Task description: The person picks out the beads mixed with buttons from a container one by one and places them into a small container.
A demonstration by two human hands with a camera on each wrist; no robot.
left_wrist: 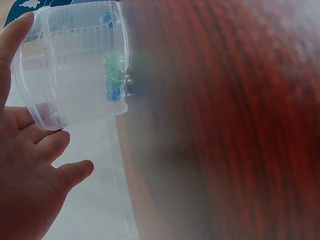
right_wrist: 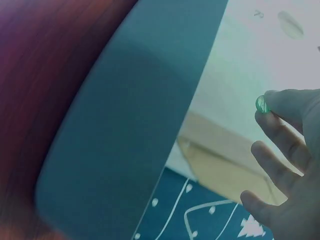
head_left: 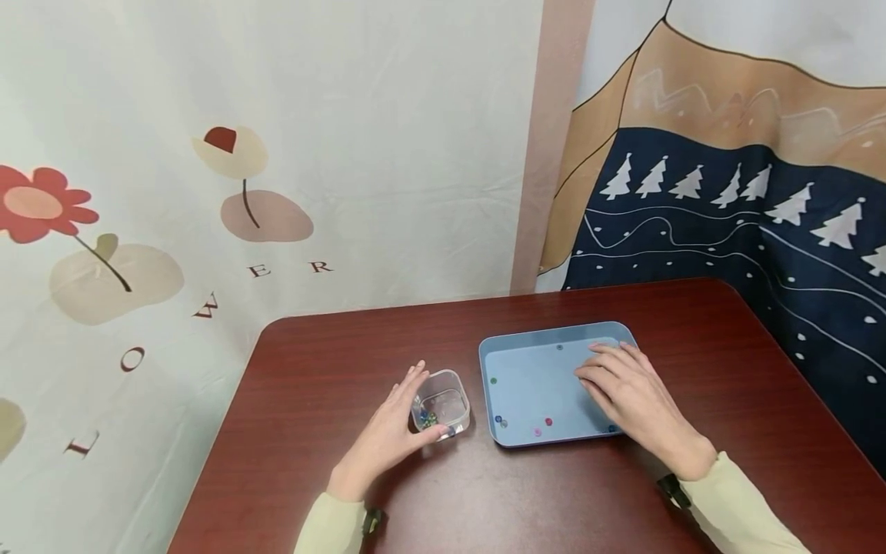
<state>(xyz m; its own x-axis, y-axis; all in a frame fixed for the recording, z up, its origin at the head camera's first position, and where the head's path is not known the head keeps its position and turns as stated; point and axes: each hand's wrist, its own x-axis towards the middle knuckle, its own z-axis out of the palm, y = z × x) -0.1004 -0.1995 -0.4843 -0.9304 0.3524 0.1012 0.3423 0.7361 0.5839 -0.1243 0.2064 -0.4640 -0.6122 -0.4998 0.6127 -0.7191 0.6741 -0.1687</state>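
My left hand (head_left: 389,432) holds a clear square plastic tub (left_wrist: 75,65) on the table, thumb at one side and fingers at the other. Several green and blue marbles (left_wrist: 114,77) lie at the bottom of the tub. Over the right part of a light blue tray (head_left: 533,385) is my right hand (head_left: 633,392). Between its thumb and index finger it pinches a translucent green marble (right_wrist: 262,104), hidden in the head view; the other fingers are spread. Several small coloured marbles lie scattered in the tray, among them a red one (head_left: 549,422) and a green one (head_left: 494,381).
Tub and tray stand side by side on a dark red-brown wooden table (head_left: 291,392) with rounded far corners. Behind it hang a pale curtain (head_left: 415,154) with flower prints and a dark blue cloth (head_left: 664,223) with white trees.
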